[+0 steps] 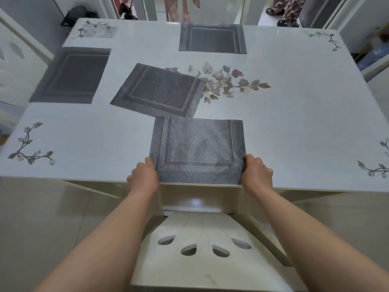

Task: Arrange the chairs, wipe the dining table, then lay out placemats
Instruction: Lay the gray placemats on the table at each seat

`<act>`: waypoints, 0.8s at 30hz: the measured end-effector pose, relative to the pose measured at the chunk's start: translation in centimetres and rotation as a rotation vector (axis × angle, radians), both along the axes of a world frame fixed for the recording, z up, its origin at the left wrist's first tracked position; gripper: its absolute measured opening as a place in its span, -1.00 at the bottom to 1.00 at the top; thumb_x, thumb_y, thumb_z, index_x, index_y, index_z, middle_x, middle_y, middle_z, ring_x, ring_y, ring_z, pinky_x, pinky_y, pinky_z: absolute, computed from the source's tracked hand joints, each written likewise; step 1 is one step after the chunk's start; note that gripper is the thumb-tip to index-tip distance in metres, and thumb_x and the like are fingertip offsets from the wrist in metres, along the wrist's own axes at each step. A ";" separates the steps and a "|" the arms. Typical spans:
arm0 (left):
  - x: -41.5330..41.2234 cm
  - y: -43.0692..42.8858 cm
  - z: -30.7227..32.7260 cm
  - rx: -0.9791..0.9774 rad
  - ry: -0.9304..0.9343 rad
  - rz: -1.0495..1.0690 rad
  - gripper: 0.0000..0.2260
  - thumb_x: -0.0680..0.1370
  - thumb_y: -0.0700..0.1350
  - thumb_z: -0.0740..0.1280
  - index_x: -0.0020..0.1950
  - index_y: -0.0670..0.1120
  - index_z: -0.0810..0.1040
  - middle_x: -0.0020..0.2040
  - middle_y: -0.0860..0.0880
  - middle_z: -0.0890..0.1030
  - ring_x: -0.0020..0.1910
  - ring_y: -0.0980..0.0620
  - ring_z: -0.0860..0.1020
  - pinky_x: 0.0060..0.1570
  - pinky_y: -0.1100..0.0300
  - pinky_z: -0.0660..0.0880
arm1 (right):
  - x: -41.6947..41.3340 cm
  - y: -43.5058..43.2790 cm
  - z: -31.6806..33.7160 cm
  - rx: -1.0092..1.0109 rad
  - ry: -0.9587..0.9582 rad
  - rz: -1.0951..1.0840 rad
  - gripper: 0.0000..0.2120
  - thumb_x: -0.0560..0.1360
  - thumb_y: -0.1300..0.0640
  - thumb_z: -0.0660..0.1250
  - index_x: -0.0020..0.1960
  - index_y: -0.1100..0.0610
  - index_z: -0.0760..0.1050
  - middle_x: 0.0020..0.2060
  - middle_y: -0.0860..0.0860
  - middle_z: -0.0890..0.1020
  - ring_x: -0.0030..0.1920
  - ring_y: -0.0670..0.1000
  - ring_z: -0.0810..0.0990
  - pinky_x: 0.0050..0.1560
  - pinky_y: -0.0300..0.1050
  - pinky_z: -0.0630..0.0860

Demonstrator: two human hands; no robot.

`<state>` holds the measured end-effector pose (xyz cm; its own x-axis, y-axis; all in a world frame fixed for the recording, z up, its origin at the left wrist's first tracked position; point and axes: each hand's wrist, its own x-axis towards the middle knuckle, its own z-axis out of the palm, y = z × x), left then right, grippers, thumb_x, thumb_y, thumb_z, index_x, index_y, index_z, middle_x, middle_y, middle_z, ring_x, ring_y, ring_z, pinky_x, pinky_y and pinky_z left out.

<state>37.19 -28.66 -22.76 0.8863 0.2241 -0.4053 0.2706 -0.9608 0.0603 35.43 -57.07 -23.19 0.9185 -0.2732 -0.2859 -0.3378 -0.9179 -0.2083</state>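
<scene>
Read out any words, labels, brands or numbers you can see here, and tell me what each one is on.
No text can be read anywhere.
The printed patch at the far left corner of the dining table: possibly fine marks, too blurred to read.
The near placemat, middle placemat, left placemat and far placemat: woven pattern only, no label.
The chair back: cut-outs only, no lettering.

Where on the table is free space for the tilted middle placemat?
Bare: right side of the table, between flower print and edge; near-left, between left placemat and held placemat. Crowded: the centre, where tilted placemat borders the held one.
</scene>
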 end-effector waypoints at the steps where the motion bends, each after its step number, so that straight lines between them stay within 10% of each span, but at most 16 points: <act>1: 0.0 0.0 0.0 0.004 0.000 -0.002 -0.70 0.54 -0.25 0.10 0.27 -0.14 0.29 0.13 -0.17 0.44 0.10 -0.19 0.46 0.05 -0.02 0.38 | 0.0 0.0 0.0 -0.001 -0.002 0.000 -0.59 0.47 0.31 0.11 0.29 0.10 0.33 0.09 0.12 0.47 0.06 0.17 0.48 0.14 0.04 0.30; 24: 0.0 -1.0 -0.6 0.037 0.013 -0.006 -0.65 0.50 -0.24 0.22 0.28 -0.14 0.28 0.20 -0.14 0.32 0.13 -0.13 0.37 0.01 0.04 0.36 | 0.2 -0.5 0.0 -0.022 0.034 -0.007 -0.66 0.46 0.32 0.12 0.22 0.15 0.34 0.06 0.14 0.45 0.03 0.18 0.47 0.10 0.02 0.31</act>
